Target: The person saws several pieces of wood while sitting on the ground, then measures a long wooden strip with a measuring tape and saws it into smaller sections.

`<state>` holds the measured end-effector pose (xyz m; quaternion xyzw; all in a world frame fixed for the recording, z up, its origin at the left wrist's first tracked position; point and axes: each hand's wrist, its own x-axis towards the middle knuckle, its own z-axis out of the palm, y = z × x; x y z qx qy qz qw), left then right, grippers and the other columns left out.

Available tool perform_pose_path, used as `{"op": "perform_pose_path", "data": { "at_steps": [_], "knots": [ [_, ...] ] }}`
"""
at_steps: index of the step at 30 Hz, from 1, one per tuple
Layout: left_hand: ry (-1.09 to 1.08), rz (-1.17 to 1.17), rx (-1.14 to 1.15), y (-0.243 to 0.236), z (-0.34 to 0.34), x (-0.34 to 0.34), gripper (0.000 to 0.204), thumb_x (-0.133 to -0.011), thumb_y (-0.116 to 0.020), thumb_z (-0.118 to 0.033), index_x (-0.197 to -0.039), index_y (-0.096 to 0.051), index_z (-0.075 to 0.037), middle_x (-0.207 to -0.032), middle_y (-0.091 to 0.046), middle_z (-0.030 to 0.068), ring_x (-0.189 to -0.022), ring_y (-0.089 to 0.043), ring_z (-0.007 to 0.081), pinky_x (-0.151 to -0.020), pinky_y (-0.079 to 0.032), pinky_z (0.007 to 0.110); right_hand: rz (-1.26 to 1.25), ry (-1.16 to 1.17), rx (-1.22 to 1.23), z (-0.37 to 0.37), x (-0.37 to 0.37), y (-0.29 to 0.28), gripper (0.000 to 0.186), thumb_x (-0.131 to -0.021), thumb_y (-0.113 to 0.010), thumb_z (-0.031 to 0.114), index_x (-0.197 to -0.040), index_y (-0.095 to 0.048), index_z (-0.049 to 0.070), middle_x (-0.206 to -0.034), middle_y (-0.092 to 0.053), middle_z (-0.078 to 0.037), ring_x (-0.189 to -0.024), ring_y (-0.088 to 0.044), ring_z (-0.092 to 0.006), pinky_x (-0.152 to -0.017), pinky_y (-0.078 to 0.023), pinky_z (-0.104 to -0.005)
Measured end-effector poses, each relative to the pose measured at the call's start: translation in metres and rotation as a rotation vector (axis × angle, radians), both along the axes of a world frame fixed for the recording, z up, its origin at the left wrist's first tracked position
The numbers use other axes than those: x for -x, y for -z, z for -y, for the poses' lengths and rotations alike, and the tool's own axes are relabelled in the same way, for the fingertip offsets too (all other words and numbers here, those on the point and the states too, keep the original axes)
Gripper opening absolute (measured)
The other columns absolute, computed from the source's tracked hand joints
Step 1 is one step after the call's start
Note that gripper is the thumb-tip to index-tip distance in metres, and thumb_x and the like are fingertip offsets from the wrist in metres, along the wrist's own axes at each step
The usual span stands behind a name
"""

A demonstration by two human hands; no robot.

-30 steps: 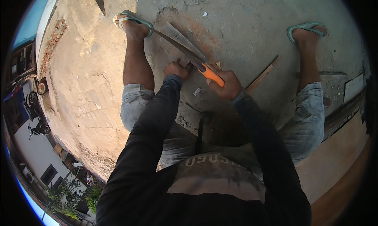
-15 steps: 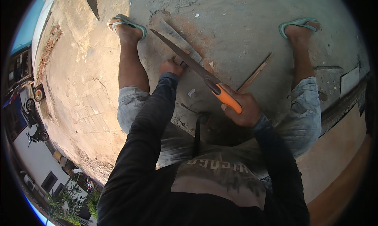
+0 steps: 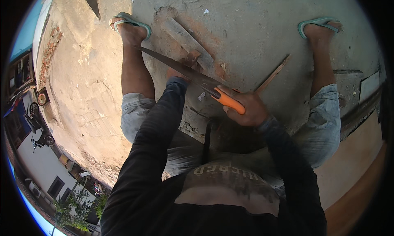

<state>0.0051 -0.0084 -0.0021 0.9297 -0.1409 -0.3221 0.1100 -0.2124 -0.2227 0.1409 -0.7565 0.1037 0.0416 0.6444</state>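
Note:
My right hand [image 3: 251, 108] is wrapped round the orange handle of a handsaw [image 3: 180, 66]. Its long dark blade slants up and left, with the tip over my left shin. Partly hidden behind the blade, my left hand [image 3: 174, 73] is closed on a small brown wood block [image 3: 192, 55]. The block's end shows just beyond the blade, over the near end of a flat grey board [image 3: 177, 32]. That board lies on the ground between my feet, with reddish dust around it. Whether the saw teeth touch the block, I cannot tell.
A thin wood strip [image 3: 273, 73] slants up from near my right hand. A dark curved bar [image 3: 207, 135] stands between my thighs. My sandalled feet [image 3: 134, 25] are spread wide. Boards [image 3: 349, 82] lie at the right; a motorcycle [image 3: 37, 125] stands far left.
The saw has shifted left and its blade has swung lower, now crossing in front of my left hand. My right hand moved slightly left with it. The wood block looks turned.

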Motion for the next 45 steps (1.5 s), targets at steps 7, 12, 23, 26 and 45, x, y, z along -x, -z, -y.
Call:
{"op": "perform_pose_path", "data": {
  "at_steps": [7,12,23,26,45],
  "knots": [
    [-0.053,0.022,-0.143,-0.033,0.025,0.007,0.076,-0.08,-0.073,-0.067,-0.135,-0.072,-0.014,-0.124,-0.076,0.0178,-0.117,-0.071,0.0372,-0.102,-0.056,0.045,0.31,0.406,0.074,0.055,-0.008,-0.058,0.051,-0.095,-0.068,0.017,-0.14,-0.063,-0.007,-0.104,-0.079,-0.02,-0.077,-0.075,-0.0173,-0.073,-0.059,-0.032],
    [-0.021,0.056,0.015,-0.041,0.021,0.008,0.087,-0.082,-0.066,-0.078,-0.138,-0.07,-0.012,-0.125,-0.074,0.0215,-0.118,-0.07,0.0409,-0.103,-0.054,0.047,0.188,0.429,0.29,0.07,0.022,-0.042,0.052,-0.096,-0.068,0.016,-0.143,-0.062,-0.006,-0.105,-0.078,-0.022,-0.078,-0.074,-0.0159,-0.071,-0.058,-0.0304],
    [-0.085,0.195,0.107,0.008,0.0,0.002,0.082,-0.098,-0.036,-0.082,-0.124,-0.076,-0.016,-0.111,-0.075,0.0249,-0.109,-0.069,0.0476,-0.093,-0.054,0.054,-0.032,0.136,0.122,-0.004,0.058,-0.025,0.065,-0.089,-0.074,0.026,-0.148,-0.059,0.003,-0.091,-0.075,-0.022,-0.073,-0.076,-0.0325,-0.069,-0.06,-0.0399],
    [-0.053,0.233,0.099,0.007,0.005,0.0,0.08,-0.099,-0.035,-0.08,-0.124,-0.077,-0.017,-0.11,-0.075,0.0248,-0.108,-0.069,0.0478,-0.091,-0.055,0.055,0.003,0.245,-0.059,-0.005,0.045,-0.01,0.066,-0.088,-0.074,0.028,-0.147,-0.06,0.004,-0.084,-0.073,-0.021,-0.07,-0.074,-0.0329,-0.069,-0.06,-0.0401],
    [-0.087,0.203,0.036,0.015,0.002,-0.003,0.081,-0.099,-0.037,-0.08,-0.118,-0.078,-0.013,-0.105,-0.075,0.0262,-0.104,-0.07,0.0483,-0.089,-0.054,0.055,0.057,0.137,0.085,0.012,0.029,-0.015,0.03,-0.089,-0.074,0.022,-0.105,-0.073,-0.003,-0.066,-0.063,-0.014,-0.054,-0.061,-0.0246,-0.058,-0.05,-0.0392]
  ]
}}
